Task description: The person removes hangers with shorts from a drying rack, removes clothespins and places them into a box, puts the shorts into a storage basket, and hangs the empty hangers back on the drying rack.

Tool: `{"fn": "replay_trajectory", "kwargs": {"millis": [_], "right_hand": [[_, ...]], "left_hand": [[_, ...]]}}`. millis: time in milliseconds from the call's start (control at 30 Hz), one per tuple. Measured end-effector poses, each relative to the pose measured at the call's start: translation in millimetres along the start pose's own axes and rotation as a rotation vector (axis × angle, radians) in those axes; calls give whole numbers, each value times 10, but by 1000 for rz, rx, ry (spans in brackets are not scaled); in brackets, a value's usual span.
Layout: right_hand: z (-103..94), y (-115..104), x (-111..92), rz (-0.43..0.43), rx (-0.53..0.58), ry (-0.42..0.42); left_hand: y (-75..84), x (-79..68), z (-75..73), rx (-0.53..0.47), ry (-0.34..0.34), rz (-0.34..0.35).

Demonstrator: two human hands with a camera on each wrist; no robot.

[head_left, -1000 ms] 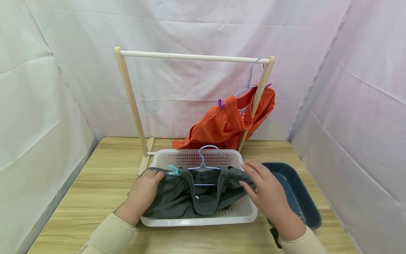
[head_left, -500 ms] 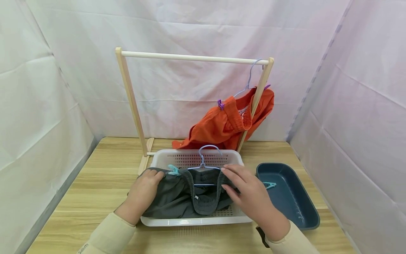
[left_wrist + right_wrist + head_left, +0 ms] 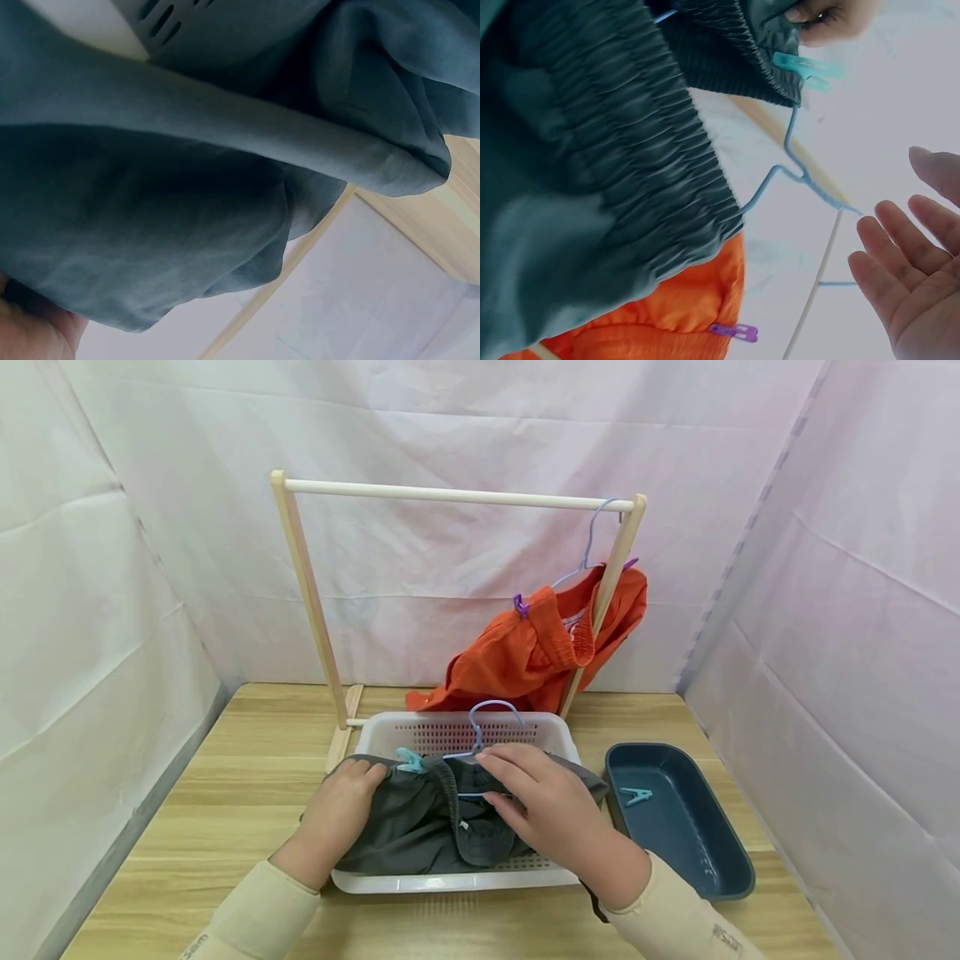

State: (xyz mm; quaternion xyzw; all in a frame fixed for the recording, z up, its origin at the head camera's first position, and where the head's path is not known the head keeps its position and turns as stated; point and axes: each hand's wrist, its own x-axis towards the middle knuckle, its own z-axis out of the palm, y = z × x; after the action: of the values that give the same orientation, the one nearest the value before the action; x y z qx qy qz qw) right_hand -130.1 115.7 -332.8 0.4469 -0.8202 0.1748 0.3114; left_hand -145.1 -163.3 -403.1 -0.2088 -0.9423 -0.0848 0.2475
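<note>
Grey shorts (image 3: 405, 835) lie in a white perforated basket (image 3: 450, 882), clipped to a light-blue wire hanger (image 3: 487, 718) by a teal clip (image 3: 410, 762). My left hand (image 3: 358, 783) grips the shorts' waistband beside that clip; the right wrist view shows the left hand (image 3: 821, 15) pinching fabric by the teal clip (image 3: 806, 67). My right hand (image 3: 525, 785) hovers over the middle of the waistband and hanger bar. The right hand (image 3: 907, 262) shows a flat palm with straight fingers, holding nothing, next to the hanger (image 3: 795, 172). Grey shorts (image 3: 187, 187) fill the left wrist view.
A wooden clothes rack (image 3: 450, 493) stands behind the basket, with orange shorts (image 3: 525, 652) hung on a hanger at its right end by purple clips (image 3: 733, 331). A dark blue tray (image 3: 705, 852) right of the basket holds one teal clip (image 3: 636, 795). White fabric walls surround the wooden table (image 3: 225, 793).
My right hand slid left from the basket's right edge to the middle of the waistband, uncovering the blue tray and its clip. The left hand kept its grip.
</note>
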Motion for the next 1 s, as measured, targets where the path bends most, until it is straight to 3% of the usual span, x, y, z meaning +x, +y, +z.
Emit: {"fn": "replay_trajectory", "kwargs": {"millis": [533,833,1000], "right_hand": [[194,-119,324,12,23,-97],[348,-182,504,138,53,-256],[418,-205,570,168,53,-311]], "left_hand": [[-10,4,-8,-1,-8,3],[-11,6,-22,-2,-8,15],[-11,12,-22,3,-6,20]]}}
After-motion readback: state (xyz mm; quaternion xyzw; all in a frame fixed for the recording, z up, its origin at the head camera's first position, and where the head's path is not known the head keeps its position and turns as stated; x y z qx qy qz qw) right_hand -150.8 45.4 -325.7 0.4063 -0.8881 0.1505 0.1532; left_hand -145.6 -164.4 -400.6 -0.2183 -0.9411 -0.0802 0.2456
